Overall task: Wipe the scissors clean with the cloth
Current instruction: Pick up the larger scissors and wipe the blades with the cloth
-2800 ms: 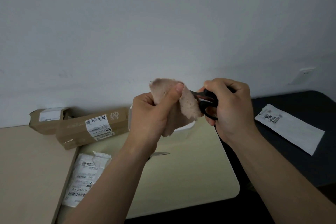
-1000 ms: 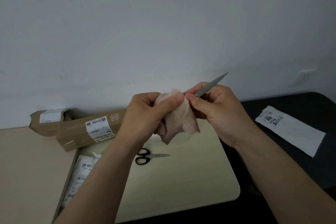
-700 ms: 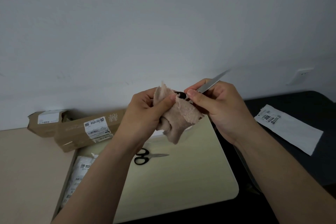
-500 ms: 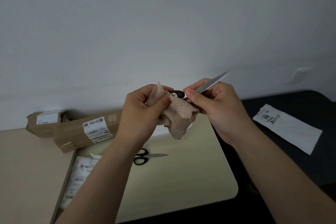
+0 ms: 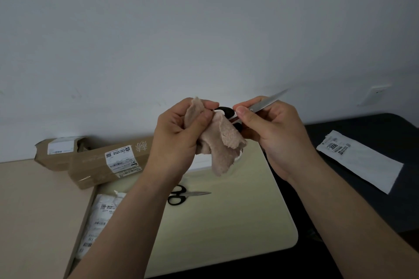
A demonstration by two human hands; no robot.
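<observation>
The scissors (image 5: pixel 256 107) being cleaned are held in the air, well above the spare scissors (image 5: pixel 184 195) that lie flat on the bench (image 5: pixel 226 233), and a little to their right. The right hand (image 5: pixel 274 133) pinches the closed blades between thumb and fingers. The tip points up and away to the right, and the black handles are turned toward the other hand. The left hand (image 5: pixel 174 136) is clamped on the cloth (image 5: pixel 221 145), bunching it in the fist directly above the spare scissors, and a loose flap hangs down over the lower handle loop. The two hands are close together, nearly meeting at the handles.

The step in hand looks to be wiping the handle end. To do it well, press a fold of cloth around each loop with thumb and forefinger and draw it round the plastic, inside the ring too, rather than dabbing with the loose flap. The pinch on the blades should sit on the flat sides, away from the edges, and be firm enough that the scissors neither twist nor slide. The blade tip is blurred, so how clean it is cannot be judged.
</observation>
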